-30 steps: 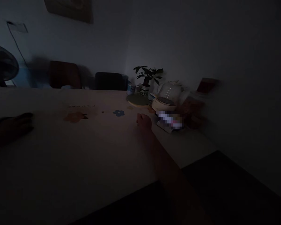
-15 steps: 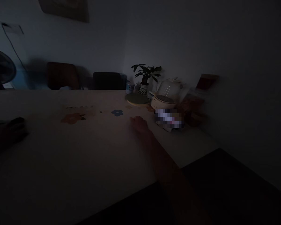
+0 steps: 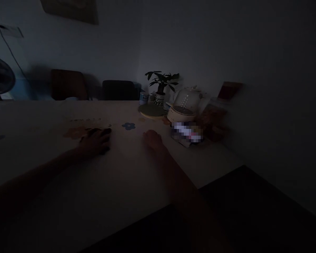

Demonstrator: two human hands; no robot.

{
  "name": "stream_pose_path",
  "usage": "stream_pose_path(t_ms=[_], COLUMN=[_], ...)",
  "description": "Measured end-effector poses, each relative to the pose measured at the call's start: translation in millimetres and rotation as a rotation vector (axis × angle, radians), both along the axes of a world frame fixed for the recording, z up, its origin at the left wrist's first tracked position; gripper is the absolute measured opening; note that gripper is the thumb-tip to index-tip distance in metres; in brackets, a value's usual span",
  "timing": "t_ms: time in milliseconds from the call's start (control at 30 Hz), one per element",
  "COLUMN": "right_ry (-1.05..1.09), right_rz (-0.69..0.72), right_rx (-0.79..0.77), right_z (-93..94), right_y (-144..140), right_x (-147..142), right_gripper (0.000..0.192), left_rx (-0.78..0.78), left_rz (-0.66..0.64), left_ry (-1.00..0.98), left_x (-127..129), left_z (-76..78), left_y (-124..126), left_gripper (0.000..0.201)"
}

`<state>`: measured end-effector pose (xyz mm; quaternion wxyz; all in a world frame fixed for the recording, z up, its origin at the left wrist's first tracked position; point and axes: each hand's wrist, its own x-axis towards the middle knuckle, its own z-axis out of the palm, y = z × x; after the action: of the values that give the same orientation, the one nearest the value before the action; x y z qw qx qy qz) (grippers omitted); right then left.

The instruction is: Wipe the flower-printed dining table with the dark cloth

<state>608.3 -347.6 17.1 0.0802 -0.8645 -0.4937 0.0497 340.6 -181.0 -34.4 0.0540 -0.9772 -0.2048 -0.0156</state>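
Note:
The room is very dim. My left hand (image 3: 96, 141) is over the pale table, its fingers bent over something dark whose edges show around them; its kind cannot be made out. An orange printed flower (image 3: 73, 133) on the tabletop lies just beyond that hand. To the right, my right hand (image 3: 153, 138) rests near the tabletop with its fingers curled in. Whatever those fingers hold, if anything, is hidden. The blue printed flower (image 3: 128, 126) lies between and beyond the two hands. A blurred-out packet or box (image 3: 186, 134) sits right of my right hand.
Along the right wall stand a clear kettle on a white base (image 3: 183, 113), a potted plant (image 3: 160, 99), a round green mat (image 3: 152, 110) and a jar with reddish contents (image 3: 214, 117). Chairs (image 3: 119, 90) stand behind the table (image 3: 116, 182). A fan (image 3: 0, 75) is far left.
My left hand has come in from the left edge to the middle of the table, with the dark thing under its fingers. My right hand has hardly moved; the view has shifted slightly.

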Motion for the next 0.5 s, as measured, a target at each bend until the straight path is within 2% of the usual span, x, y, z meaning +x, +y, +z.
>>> stream_pose_path(t_ms=[33, 133, 267, 367, 500], right_ry=[-0.008, -0.027, -0.057, -0.072, -0.079], right_rz=[0.011, 0.042, 0.035, -0.006, -0.053], right_rx=[-0.004, -0.018, -0.005, 0.010, 0.031], right_z=[0.1, 0.8, 2.9, 4.1, 3.6], right_y=[-0.4, -1.9, -3.0, -2.8, -4.2], right_x=[0.1, 0.2, -0.6, -0.7, 0.7], right_gripper=[0.038, 0.038, 0.038, 0.041, 0.045], left_rx=[-0.037, -0.140, -0.209, -0.167, -0.148], left_rz=[0.026, -0.026, -0.044, -0.077, -0.135], left_ry=[0.070, 0.079, -0.010, -0.040, -0.064], left_x=[23.8, 88.0, 148.4, 170.9, 170.1], left_z=[7.4, 24.8, 27.3, 22.5, 21.9], left_y=[-16.2, -60.3, -95.8, -105.2, -103.4], left_gripper=[0.035, 0.036, 0.050, 0.057, 0.055])
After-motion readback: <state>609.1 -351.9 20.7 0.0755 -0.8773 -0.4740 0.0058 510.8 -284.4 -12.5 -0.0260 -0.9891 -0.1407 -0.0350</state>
